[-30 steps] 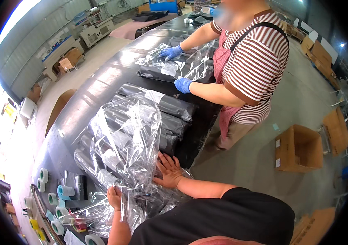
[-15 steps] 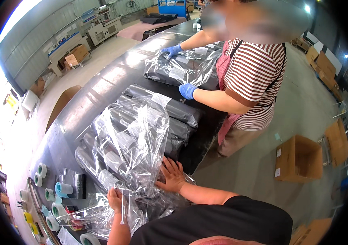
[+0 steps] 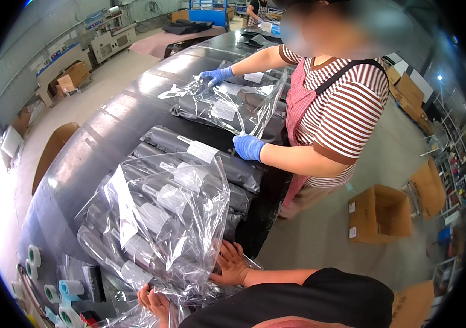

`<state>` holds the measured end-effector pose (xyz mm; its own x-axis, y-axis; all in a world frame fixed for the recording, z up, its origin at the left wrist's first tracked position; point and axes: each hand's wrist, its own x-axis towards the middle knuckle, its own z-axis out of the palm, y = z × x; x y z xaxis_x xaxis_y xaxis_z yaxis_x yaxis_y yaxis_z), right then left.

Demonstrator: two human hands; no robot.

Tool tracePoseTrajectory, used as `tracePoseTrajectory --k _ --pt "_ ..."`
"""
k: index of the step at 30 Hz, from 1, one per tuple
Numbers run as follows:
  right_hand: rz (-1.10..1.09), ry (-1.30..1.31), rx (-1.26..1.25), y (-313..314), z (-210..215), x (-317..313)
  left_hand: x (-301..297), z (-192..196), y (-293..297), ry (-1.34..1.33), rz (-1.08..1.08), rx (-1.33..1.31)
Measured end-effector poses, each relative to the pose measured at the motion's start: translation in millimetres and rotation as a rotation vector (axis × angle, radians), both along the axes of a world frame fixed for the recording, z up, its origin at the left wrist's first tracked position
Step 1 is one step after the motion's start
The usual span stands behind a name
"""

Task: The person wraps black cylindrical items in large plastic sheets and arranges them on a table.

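Observation:
A large clear plastic bag (image 3: pixel 219 188) spreads over several dark grey wrapped rolls (image 3: pixel 156 216) with white labels, lying side by side on the black table. At the bag's near edge, my left hand (image 3: pixel 156 302) has its fingers curled on the film. My right hand (image 3: pixel 232 264) lies against the right side of the bag, fingers stretched out and a little apart. Part of its palm is hidden by shiny film. One dark roll (image 3: pixel 205 156) beyond the bag lies mostly outside it.
Across the table a co-worker in blue gloves (image 3: pixel 248 147) handles another clear bag (image 3: pixel 222 106) over dark rolls. Tape rolls (image 3: pixel 34 255), a light-blue roll (image 3: pixel 71 288) and a black film roll (image 3: pixel 94 283) stand at the near left. An open cardboard box (image 3: pixel 378 214) sits on the floor.
The view has shifted. The bag's film has spread flatter over the rolls, and my left hand's fingers have turned along its near edge. The co-worker's left-side bag has opened out further.

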<state>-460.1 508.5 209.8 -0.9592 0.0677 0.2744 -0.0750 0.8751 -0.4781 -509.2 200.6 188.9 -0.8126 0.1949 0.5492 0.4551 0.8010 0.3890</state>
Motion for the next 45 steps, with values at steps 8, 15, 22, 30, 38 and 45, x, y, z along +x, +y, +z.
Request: tracePoseTrajectory --k 8,15,22,30,38,45 --pt "0.000 0.000 -0.014 2.5 1.9 -6.5 -9.2 2.7 -0.4 0.066 -0.073 -0.071" --pt "-0.009 0.057 0.017 -0.2 -12.8 -11.2 -25.1 2.3 10.6 0.264 -0.104 -0.029" --pt "0.012 0.100 -0.004 2.8 -7.7 -10.9 -25.9 21.2 -2.5 0.438 -0.121 -0.425" --pt "-0.013 0.083 -0.028 2.1 7.6 -3.6 -7.8 -2.7 13.1 -0.004 -0.037 0.095" --pt "-0.013 0.091 -0.052 2.5 13.1 6.3 -7.0 16.6 18.3 0.023 0.005 0.026" --pt "-0.224 -0.089 -0.153 -4.7 48.0 20.9 -16.8 38.9 6.4 -0.229 -0.062 -0.004"
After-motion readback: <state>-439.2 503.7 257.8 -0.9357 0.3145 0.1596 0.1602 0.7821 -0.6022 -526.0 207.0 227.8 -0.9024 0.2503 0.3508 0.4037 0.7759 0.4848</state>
